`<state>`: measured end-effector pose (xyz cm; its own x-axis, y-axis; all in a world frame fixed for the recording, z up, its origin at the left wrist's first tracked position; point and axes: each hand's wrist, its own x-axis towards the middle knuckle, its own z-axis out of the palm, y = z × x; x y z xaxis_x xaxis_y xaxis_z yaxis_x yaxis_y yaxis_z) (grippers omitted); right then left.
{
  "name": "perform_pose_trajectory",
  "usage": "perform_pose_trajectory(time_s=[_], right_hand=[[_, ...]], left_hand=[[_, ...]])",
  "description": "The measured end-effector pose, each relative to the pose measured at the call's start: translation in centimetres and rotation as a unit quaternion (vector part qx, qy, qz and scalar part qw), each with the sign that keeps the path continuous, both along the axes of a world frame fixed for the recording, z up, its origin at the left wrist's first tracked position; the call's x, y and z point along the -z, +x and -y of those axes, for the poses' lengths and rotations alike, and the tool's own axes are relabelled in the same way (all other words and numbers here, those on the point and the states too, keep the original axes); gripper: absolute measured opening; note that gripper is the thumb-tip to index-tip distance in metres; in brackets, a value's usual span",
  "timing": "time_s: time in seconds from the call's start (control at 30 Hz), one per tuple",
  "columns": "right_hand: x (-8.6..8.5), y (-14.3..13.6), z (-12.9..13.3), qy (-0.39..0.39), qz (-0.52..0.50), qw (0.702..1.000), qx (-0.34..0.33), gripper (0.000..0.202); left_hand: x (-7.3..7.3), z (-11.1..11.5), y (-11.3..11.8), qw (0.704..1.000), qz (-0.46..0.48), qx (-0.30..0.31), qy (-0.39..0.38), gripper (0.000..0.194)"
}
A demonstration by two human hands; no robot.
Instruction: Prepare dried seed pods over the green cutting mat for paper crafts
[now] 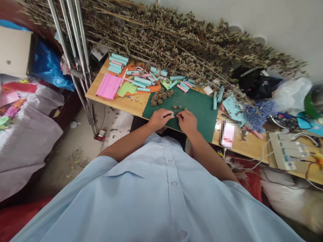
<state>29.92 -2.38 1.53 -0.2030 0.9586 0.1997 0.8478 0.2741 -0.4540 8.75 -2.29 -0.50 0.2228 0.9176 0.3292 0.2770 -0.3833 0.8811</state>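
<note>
Over the near edge of a green mat (201, 119), my left hand (159, 120) is closed around a small roll (172, 114) whose pale round end faces my other hand. My right hand (188, 122) sits just to the right, fingertips pinched together close to that end. What they pinch, if anything, is too small to make out. Beyond the left hand lies a heap of brownish balls of dried plant matter (160, 96). A few smaller clumps (178, 107) rest on the mat just past the fingertips.
Pale blue and pink paper rolls (144, 79) crowd the back left, beside a pink paper stack (109, 86). Dried leafy stalks (164, 40) line the wall. At right are a phone (228, 135) on a cable, blue yarn (259, 112) and a power strip (287, 150). Metal poles (76, 58) stand left.
</note>
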Motion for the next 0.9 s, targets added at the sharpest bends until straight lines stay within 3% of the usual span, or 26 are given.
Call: perform_pose_trajectory(time_s=[0.2,0.4,0.5,0.77,0.9], right_hand=[[0.1,0.8,-0.5,0.002,-0.061,0.998,-0.020,0.015],[-0.1,1.8,-2.1,-0.032,-0.066,0.985,-0.159,0.038],[-0.1,1.9,-3.0,-0.040,-0.061,0.979,-0.188,0.041],[-1.0,1.8,-3.2,-0.078,-0.070,0.981,-0.165,0.041],[-0.7,2.0,-2.7,-0.069,-0.094,0.983,-0.139,0.042]], left_hand=[[0.1,0.0,0.0,1.000,0.009,-0.001,0.006,0.015],[0.1,-0.1,0.0,1.000,0.010,0.006,0.015,0.015],[0.1,-0.1,0.0,1.000,0.010,0.004,0.018,0.015],[0.1,-0.1,0.1,1.000,0.007,0.002,0.010,0.015],[-0.2,0.0,0.0,1.000,0.004,0.002,0.008,0.013]])
